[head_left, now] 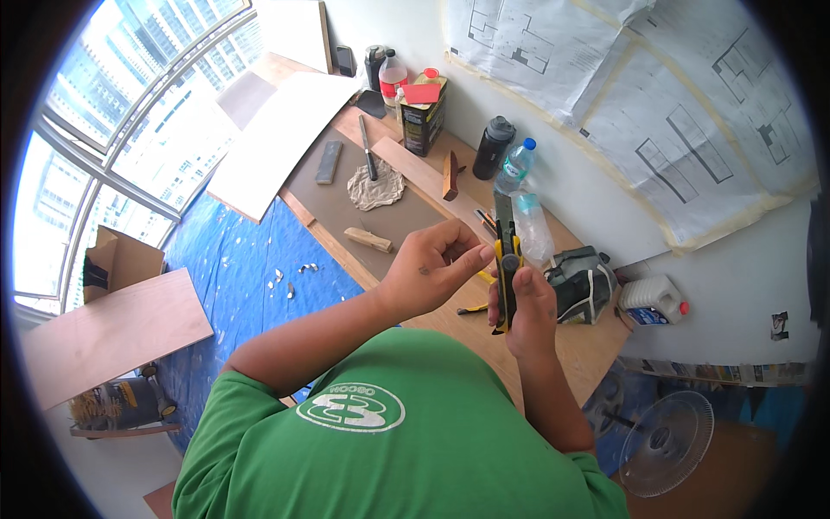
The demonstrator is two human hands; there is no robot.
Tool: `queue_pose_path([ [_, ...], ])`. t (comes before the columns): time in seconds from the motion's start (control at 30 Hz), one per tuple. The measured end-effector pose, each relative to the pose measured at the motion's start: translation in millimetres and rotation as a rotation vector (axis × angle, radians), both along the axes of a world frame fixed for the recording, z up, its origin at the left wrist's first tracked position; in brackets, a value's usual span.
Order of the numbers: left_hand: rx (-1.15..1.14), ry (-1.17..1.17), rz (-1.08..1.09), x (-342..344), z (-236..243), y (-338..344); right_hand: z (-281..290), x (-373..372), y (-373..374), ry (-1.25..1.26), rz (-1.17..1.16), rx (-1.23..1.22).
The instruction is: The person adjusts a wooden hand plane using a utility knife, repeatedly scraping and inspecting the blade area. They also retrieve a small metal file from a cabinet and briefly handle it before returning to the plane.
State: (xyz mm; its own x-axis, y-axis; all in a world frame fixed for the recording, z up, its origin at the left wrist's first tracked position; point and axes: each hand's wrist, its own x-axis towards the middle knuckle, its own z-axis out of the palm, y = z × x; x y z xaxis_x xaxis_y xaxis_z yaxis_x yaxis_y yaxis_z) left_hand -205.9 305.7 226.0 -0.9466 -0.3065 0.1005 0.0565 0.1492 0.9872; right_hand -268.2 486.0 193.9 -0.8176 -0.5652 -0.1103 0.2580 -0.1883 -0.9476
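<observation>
My right hand (532, 307) is wrapped round a black-and-yellow utility knife (506, 285), which it holds upright. My left hand (437, 264) is beside the knife's upper part, its thumb and fingers curled together; whatever is between them, if anything, is too small to make out. Behind the hands, on the wooden table (577, 344), lie a small wood block (367, 239), a crumpled cloth (380, 192) with a long-bladed tool (366, 143) on it, a grey block (328, 162) and a wooden plane (450, 176). Other small tools partly show behind the knife.
Bottles (494, 147), a metal can (422, 121) and a dark bag (584, 281) line the table's back by the wall. A white board (268, 147) is at back left. Blue sheeting (216, 251) covers the floor; plywood (117, 329) stands left. A fan (666, 441) is at lower right.
</observation>
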Motion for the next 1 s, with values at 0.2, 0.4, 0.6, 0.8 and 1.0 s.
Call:
queue_pose_path([
  [0.2,-0.123,-0.279,-0.115,6.1,-7.1,5.6,-8.3,6.4,-3.0,-0.051,0.117,-0.066],
  [0.4,-0.014,-0.368,-0.049,7.4,-24.2,6.4,-27.1,11.2,-7.4,0.221,0.118,0.198],
  [0.6,-0.521,-0.006,0.099,17.3,-40.1,8.6,-43.2,14.8,-1.8,0.205,0.111,0.195],
  [0.8,0.490,-0.615,-0.163,7.8,-51.1,5.9,-56.9,17.5,1.6,0.300,0.079,0.238],
  [1.0,0.276,-0.463,-0.061,9.1,-60.9,12.0,-59.4,20.6,3.6,0.291,0.137,0.274],
])
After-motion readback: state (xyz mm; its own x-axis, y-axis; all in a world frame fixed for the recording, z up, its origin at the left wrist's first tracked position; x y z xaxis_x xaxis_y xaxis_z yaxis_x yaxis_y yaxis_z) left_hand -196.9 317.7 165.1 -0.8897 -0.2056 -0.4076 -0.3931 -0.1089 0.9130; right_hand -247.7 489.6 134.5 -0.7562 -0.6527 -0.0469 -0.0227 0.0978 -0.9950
